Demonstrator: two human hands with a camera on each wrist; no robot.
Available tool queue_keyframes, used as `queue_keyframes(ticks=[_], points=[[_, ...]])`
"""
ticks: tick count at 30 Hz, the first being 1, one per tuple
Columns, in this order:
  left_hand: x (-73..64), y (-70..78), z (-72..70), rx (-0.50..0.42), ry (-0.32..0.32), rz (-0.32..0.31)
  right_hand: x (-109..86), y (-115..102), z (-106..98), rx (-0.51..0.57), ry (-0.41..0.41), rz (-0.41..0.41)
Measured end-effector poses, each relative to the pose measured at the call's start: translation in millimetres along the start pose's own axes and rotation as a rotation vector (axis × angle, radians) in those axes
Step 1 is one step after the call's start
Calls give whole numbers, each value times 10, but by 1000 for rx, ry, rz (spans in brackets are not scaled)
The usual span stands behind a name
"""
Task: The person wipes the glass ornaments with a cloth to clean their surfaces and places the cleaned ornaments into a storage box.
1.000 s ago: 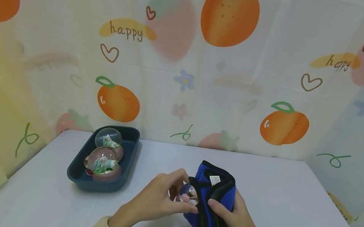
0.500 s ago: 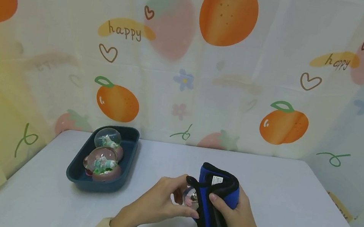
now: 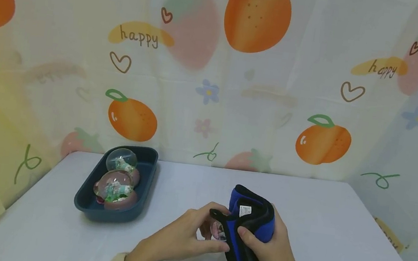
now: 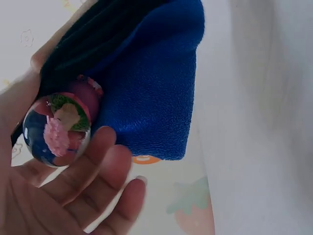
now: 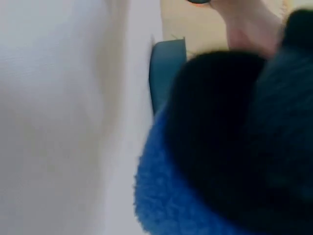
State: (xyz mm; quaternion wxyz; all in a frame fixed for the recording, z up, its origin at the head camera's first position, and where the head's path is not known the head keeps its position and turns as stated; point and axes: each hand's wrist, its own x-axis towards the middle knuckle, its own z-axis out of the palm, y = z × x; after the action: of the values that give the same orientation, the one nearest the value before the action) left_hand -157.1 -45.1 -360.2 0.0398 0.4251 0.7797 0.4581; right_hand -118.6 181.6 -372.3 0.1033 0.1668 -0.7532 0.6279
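Observation:
My left hand [image 3: 187,235] holds a small snow globe [image 4: 56,129] with a pink flower inside and a pinkish base. In the left wrist view the globe leans against the fingers, its base touching the blue cloth. A folded blue cloth with black edging [image 3: 246,254] and a white label [image 3: 245,210] is gripped by my right hand [image 3: 276,249], thumb across its front. The cloth partly covers the globe in the head view. It fills much of the right wrist view, where the right hand is hidden.
A dark blue tray [image 3: 149,180] stands at the left on the white table [image 3: 311,223], holding several snow globes, such as a pinkish one [image 3: 116,184]. Behind the table hangs a fruit-patterned curtain [image 3: 230,115].
The cloth has tilted and moved over the globe, hiding more of it. My left hand has shifted slightly right with the globe. The tray stays put; the head view shifts slightly.

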Motion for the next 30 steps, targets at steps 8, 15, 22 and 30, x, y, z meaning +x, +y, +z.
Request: queue_keyframes(ticks=[8,15,22,30], points=[[12,-30,-2,59,47,131,6,-25,-13,11,-37,62],[9,-42,18,121,120,206,22,-22,-23,-31,-16,59],[-2,-17,2,138,97,62,-5,-3,8,-53,57,-36],[7,-46,-7,68,78,68,-10,25,27,-65,72,-109]])
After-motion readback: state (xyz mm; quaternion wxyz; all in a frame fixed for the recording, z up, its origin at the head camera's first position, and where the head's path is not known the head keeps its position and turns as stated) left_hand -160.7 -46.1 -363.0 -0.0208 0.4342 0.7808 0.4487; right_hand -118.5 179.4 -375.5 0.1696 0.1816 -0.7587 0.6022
